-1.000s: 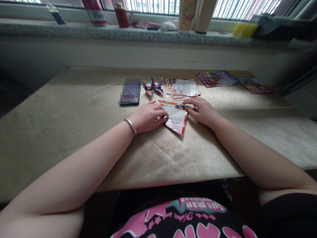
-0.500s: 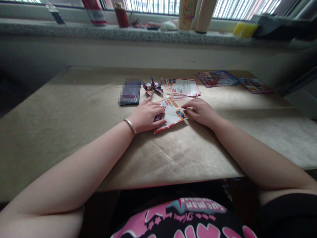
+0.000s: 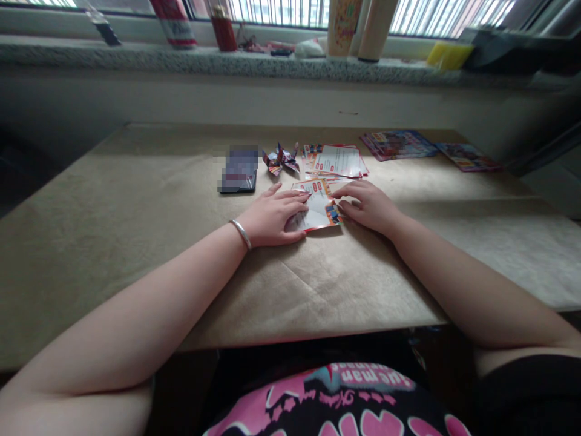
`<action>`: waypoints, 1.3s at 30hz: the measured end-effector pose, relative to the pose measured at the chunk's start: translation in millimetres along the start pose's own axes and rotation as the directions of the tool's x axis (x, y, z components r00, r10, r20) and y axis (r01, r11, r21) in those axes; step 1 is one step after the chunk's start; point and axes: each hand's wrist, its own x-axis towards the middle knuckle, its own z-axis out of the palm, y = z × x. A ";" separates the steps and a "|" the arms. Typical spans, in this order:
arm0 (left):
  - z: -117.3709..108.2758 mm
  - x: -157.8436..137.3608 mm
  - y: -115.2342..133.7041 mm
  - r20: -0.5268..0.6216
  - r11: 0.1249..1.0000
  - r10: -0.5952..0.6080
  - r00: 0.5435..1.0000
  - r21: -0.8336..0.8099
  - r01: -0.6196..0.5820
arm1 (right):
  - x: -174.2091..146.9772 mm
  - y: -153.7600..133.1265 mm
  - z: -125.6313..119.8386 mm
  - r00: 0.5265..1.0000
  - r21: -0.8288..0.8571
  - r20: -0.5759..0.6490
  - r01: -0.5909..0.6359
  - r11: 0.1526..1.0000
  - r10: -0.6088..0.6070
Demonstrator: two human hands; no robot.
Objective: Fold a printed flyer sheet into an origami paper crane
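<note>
A printed paper sheet [image 3: 320,212], white with red and orange patches and crease lines, lies on the table between my hands. My left hand [image 3: 276,214] rests over its left part with fingers outstretched and apart, covering that side. At the sheet's right edge is my right hand [image 3: 365,204], fingers bent and slightly apart, the tips by the paper; nothing shows held in it. Just beyond the sheet sit folded paper shapes with pointed tips [image 3: 281,160]. A stack of similar printed sheets [image 3: 342,160] lies behind the paper.
A dark phone-like device [image 3: 238,171], partly pixelated, lies left of the folded shapes. Colourful printed cards [image 3: 399,145] are at the back right, with another pile [image 3: 468,156] beside them. Bottles and a yellow object [image 3: 449,56] stand on the window sill [image 3: 272,68].
The sheet has turned a little anticlockwise, its near edge now more level. My left hand has shifted slightly right and nearer to me; my right hand has barely moved.
</note>
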 end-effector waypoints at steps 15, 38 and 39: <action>4.9 0.8 -1.6 -0.183 0.988 -0.106 0.977 0.088 0.123 | -0.3 -6.2 -4.4 0.981 0.091 0.052 0.182 0.979 -0.187; 13.0 4.1 -6.4 -0.133 0.978 0.188 0.973 -0.066 -0.198 | -3.8 -23.4 -7.4 0.985 0.080 0.115 -0.138 0.987 0.128; 12.9 4.4 -5.7 -0.118 0.975 0.194 0.974 -0.086 -0.204 | -3.7 -22.4 -6.8 0.980 0.102 0.118 -0.172 0.980 0.160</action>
